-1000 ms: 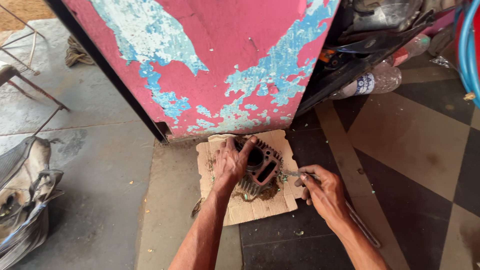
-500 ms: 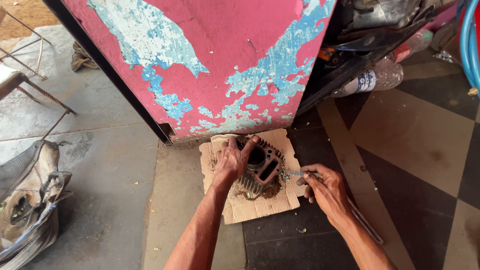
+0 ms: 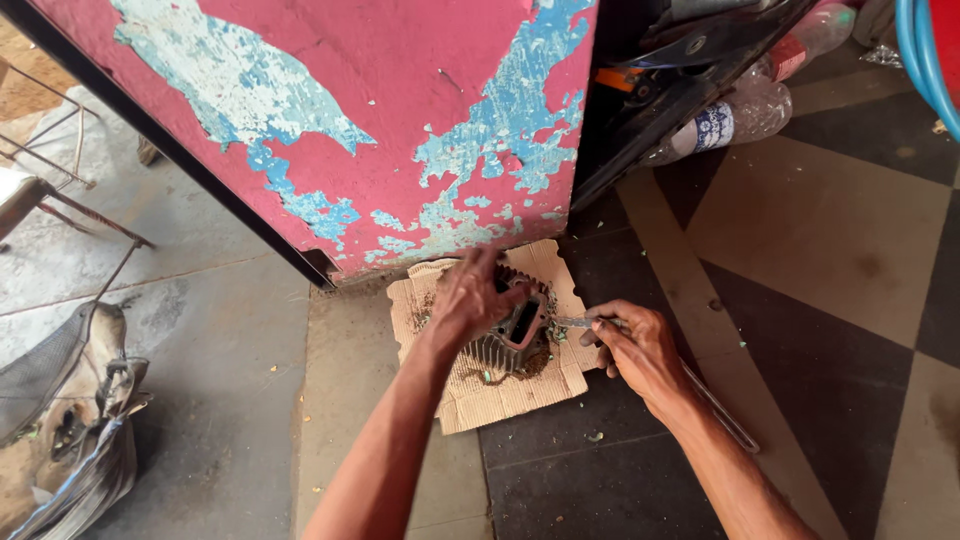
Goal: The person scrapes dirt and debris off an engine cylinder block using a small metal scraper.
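Observation:
A rusty finned engine cylinder [image 3: 517, 340] rests on a piece of cardboard [image 3: 490, 395] on the floor. My left hand [image 3: 472, 298] grips it from above, fingers spread over its top face. My right hand [image 3: 633, 349] holds a thin metal blade [image 3: 572, 322] whose tip touches the cylinder's right edge. The blade's long handle runs back under my right wrist toward the lower right. Brown scrapings lie on the cardboard beneath the cylinder.
A pink cabinet with peeling blue paint [image 3: 400, 130] stands just behind the cardboard. Plastic bottles [image 3: 730, 115] and dark vehicle parts lie at the upper right. A blue hose [image 3: 925, 60] curves at the far right. A metal stand [image 3: 50, 190] and bundled material [image 3: 70, 420] occupy the left.
My left hand has shifted further over the cylinder's top, covering its bore. The right hand with the blade stays at the cylinder's right edge. The camera has drifted slightly.

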